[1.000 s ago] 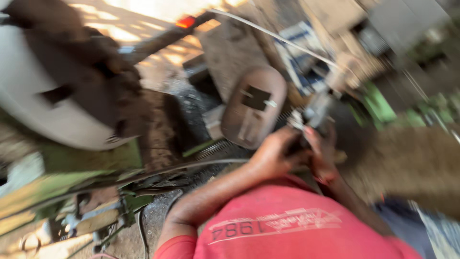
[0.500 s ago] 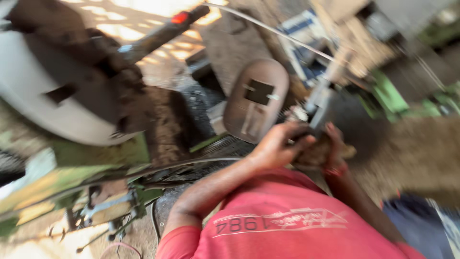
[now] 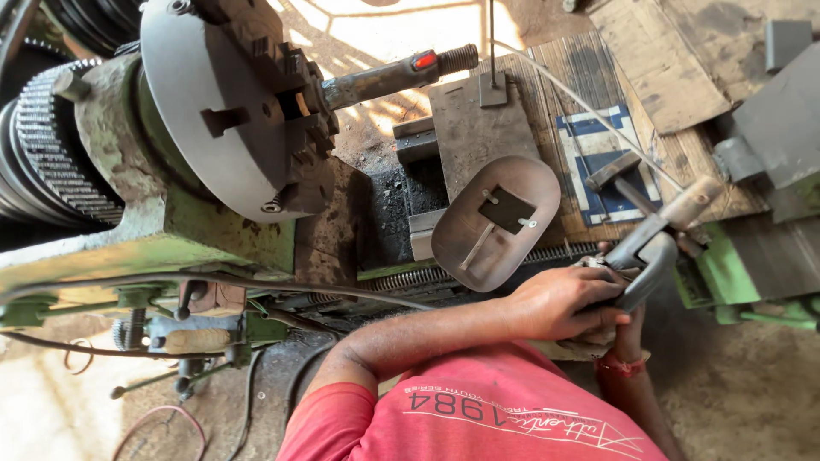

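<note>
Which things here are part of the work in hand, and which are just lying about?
In hand:
left hand and right hand, both gripping the metal clamp tool.

Lying about:
welding face shield
hammer
lathe chuck holding a shaft
wooden boards

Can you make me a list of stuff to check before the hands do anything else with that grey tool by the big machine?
1. Left hand wrapped over the grey tool: ok.
2. Right hand on the tool too: cannot tell, it is mostly hidden under the left hand.
3. Welding shield being used: not ok, it lies on the lathe, nobody holds it.
4. Rod held in the chuck: ok, it sticks out from the jaws.
5. Hammer away from the hands: ok, it lies on the boards behind the tool.
</note>
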Available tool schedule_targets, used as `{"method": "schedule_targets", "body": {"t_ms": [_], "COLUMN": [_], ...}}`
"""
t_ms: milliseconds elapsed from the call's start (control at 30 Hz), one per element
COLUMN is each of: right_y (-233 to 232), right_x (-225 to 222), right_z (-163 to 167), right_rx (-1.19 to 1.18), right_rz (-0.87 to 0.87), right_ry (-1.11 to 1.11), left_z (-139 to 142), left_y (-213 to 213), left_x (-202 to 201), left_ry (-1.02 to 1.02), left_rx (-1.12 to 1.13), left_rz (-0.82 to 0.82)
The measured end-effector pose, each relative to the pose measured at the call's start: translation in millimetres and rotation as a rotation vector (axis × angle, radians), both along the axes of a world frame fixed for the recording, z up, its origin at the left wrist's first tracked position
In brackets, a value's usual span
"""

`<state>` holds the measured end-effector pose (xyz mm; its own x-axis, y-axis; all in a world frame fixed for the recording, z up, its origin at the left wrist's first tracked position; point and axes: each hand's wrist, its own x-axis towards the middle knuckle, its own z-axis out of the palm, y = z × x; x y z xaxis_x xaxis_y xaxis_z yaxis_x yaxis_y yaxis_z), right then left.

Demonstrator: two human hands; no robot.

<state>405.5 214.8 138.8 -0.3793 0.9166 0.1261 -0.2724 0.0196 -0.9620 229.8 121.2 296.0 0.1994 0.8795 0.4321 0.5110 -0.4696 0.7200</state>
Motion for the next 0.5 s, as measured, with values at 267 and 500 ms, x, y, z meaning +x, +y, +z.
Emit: {"method": "schedule_targets", "body": {"t_ms": [267,500], "right_y": [3,-21], "right_x": [1,-19], "right_z": [38,78], "right_rx": [-0.311,-0.266], "right_rz": [0.063,0.094], "right_ry": [0.491,0.443], "left_z": [11,1], "left_y": [-17,3], "left_x": [-8,-30], "left_ry": [0.02,-0.336], "left_rx": [0.046,-0.105], "left_rz": [0.146,0.305]}}
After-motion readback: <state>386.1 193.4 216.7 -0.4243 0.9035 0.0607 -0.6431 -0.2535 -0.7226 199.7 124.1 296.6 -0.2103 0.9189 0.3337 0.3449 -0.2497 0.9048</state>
